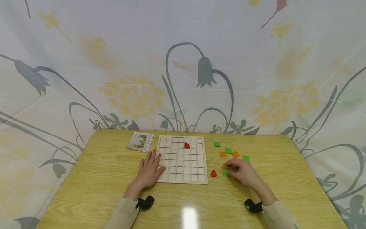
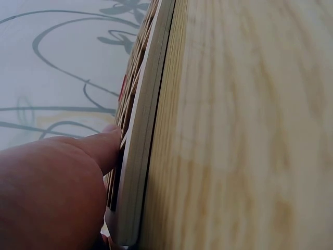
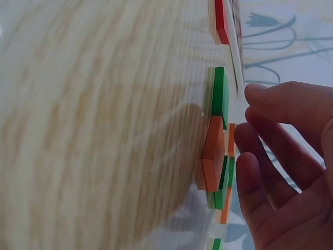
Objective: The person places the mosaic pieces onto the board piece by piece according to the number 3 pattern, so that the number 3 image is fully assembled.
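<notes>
A pale wooden grid board [image 1: 183, 182] lies on the table, with a red quarter-circle piece [image 1: 187, 145] in one upper cell. My left hand [image 1: 148, 171] rests spread on the board's left edge; its thumb [image 2: 101, 148] touches the grid in the left wrist view. Right of the board, my right hand [image 1: 243, 171] hovers over loose tiles with bent fingers and nothing visible between them. Beneath it is a green square tile [image 1: 226, 172]; another red quarter-circle piece [image 1: 213, 173] lies to its left. The right wrist view shows an orange tile [image 3: 212, 156] beside the fingertips.
A printed pattern card [image 1: 140, 141] lies left of the board. Farther back on the right are more green tiles [image 1: 217, 144] and orange tiles [image 1: 223, 154]. The wooden table [image 1: 177, 203] meets a flower-patterned curtain [image 1: 186, 95] at its far edge.
</notes>
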Demonstrator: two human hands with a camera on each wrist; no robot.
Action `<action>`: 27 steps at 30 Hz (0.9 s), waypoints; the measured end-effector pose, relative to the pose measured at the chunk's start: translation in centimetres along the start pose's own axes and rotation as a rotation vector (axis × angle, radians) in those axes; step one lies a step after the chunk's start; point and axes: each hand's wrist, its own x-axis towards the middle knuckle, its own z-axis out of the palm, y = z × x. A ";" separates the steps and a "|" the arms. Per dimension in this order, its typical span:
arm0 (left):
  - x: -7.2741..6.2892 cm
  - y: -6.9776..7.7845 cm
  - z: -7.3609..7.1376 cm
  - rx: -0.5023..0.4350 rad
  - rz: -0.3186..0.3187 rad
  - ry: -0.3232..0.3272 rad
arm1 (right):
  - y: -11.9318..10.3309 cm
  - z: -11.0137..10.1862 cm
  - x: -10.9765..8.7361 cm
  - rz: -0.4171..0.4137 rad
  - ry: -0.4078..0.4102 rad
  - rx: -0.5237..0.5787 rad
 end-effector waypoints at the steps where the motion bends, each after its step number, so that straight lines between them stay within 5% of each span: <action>1: 0.0 0.0 0.0 0.001 -0.002 0.000 | 0.0 0.0 0.0 -0.002 -0.008 0.005; 9: 0.1 0.0 0.1 -0.003 0.002 0.014 | 0.0 0.0 0.1 -0.062 -0.050 -0.028; 27: -0.2 0.3 0.1 -0.004 -0.007 0.023 | -0.5 -0.4 0.2 -0.034 -0.102 -0.104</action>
